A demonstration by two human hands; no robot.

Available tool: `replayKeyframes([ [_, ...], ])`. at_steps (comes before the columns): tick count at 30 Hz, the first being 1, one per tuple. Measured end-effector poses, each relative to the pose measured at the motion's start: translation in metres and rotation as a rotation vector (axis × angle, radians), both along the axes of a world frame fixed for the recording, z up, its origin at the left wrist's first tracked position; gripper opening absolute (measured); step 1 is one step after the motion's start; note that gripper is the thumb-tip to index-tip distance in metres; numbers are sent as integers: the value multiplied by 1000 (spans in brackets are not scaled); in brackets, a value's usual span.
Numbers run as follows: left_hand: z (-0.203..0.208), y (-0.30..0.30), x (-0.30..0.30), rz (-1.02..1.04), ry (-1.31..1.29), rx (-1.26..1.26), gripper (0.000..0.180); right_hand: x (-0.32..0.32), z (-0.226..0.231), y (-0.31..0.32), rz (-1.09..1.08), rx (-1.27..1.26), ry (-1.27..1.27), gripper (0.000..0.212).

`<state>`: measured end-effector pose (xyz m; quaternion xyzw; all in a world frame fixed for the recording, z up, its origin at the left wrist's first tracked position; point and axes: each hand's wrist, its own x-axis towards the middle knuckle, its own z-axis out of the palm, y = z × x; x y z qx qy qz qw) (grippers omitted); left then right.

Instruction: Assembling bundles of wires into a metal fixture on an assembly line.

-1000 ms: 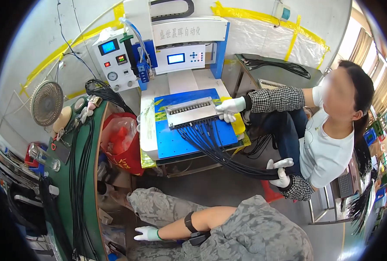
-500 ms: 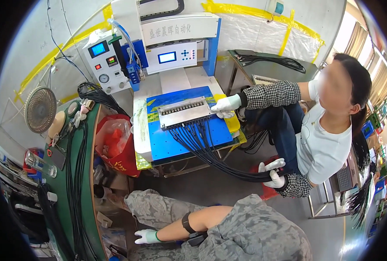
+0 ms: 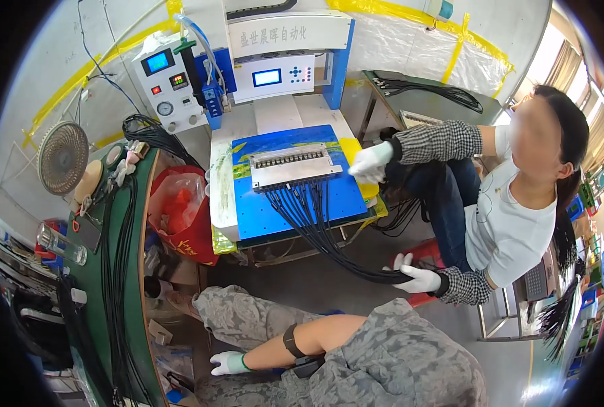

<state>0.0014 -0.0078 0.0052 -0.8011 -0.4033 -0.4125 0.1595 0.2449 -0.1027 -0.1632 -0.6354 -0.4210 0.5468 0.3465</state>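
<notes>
My right hand [image 3: 227,363], in a white glove, lies low at the left over grey camouflage cloth. Its fingers are partly stretched out, loosely apart, with nothing visible in them. A dark band [image 3: 292,343] circles that forearm. My left hand is out of view. Beyond, a silver metal fixture [image 3: 295,175] rests on the blue plate [image 3: 268,222] of a white bench machine [image 3: 285,37]. Black cables [image 3: 336,254] run from the fixture to a co-worker's gloved lower hand [image 3: 416,275], which grips the bundle. The co-worker's other gloved hand [image 3: 371,163] hovers just right of the fixture, apart from it.
At the left, a green table [image 3: 98,288] carries a fan [image 3: 63,157], a clear bottle [image 3: 61,245] and long black cables [image 3: 117,278]. A red bag [image 3: 197,241] stands between table and machine. More cables [image 3: 431,95] lie on a bench behind. The co-worker [image 3: 512,224] sits at the right.
The co-worker's upper hand has come away from the fixture's right end, and the lower hand has closed further round the cables. The view has shifted slightly; my right hand stays in place.
</notes>
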Motion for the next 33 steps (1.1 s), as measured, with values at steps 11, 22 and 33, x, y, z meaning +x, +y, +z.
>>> replayKeyframes([
  [11, -11, 8, -16, 14, 35, -30, 23, -6, -15, 3, 2, 67, -51, 62],
  [22, -11, 3, -9, 20, 13, -48, 25, -9, -19, 2, -11, 70, -100, 54],
  [33, -27, 7, -3, 78, 77, -80, 28, -14, -61, 15, -29, 103, -127, 48],
])
